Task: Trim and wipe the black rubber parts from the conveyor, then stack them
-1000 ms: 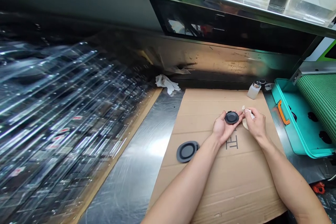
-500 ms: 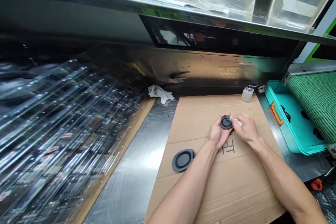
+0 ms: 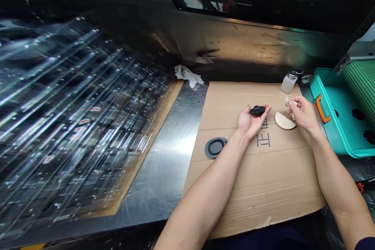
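Note:
On the palm of my left hand (image 3: 252, 122) rests a small black round part (image 3: 257, 110), tilted, with the fingers holding its edge. My right hand (image 3: 303, 114) pinches a crumpled white cloth (image 3: 293, 104), apart from the black part. Just left of and below that hand, a flat beige disc (image 3: 284, 121) lies on the cardboard sheet (image 3: 252, 187). A dark grey oval part with a ring in it (image 3: 215, 147) lies on the cardboard beside my left forearm.
A white bottle with a metal cap (image 3: 289, 82) stands at the cardboard's back right. The turquoise bin (image 3: 341, 133) with black parts is at the right, by a green conveyor (image 3: 360, 82). White gloves (image 3: 188, 76) lie behind; plastic-wrapped stacks (image 3: 73, 125) fill the left.
The view has tilted down. My right hand has moved away rightward from the black part, which is now tilted on my left hand. The beige disc has come into sight.

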Demonstrator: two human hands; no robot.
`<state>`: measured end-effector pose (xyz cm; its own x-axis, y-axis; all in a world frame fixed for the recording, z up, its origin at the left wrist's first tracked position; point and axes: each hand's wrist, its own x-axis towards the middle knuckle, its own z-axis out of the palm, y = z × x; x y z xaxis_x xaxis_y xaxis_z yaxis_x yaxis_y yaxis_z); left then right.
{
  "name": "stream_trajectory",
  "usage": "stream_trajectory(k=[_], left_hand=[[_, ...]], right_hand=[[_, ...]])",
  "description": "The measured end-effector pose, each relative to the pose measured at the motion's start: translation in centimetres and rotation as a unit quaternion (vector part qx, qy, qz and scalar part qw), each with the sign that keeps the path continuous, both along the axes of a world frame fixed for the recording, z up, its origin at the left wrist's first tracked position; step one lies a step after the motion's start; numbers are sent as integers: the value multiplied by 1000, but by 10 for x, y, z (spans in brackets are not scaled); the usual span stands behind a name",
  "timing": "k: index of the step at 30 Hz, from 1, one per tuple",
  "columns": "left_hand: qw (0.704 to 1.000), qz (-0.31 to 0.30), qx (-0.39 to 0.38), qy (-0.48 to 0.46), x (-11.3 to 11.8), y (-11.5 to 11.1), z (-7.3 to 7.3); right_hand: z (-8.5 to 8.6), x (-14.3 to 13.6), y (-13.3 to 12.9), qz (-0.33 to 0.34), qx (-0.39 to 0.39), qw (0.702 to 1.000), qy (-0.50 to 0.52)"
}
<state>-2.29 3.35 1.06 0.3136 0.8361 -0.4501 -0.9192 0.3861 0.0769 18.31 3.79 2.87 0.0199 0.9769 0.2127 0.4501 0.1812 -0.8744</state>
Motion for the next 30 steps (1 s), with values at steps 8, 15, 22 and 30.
stream_trajectory(k=[8,15,22,30], left_hand=[[1000,-2,14,10,0,2,-1],[968,-45,110,222,18,-2,-13],[893,-77,172,409,17,-5,-17],[846,-136,200,474,12,-13,-6]], right_hand=[[14,-22,9,40,57,994,-84],[19,-51,14,135,105,951,-257],[-2,-49,7,165,97,940,-282],[-5,-45,-3,177,119,922,-322]])
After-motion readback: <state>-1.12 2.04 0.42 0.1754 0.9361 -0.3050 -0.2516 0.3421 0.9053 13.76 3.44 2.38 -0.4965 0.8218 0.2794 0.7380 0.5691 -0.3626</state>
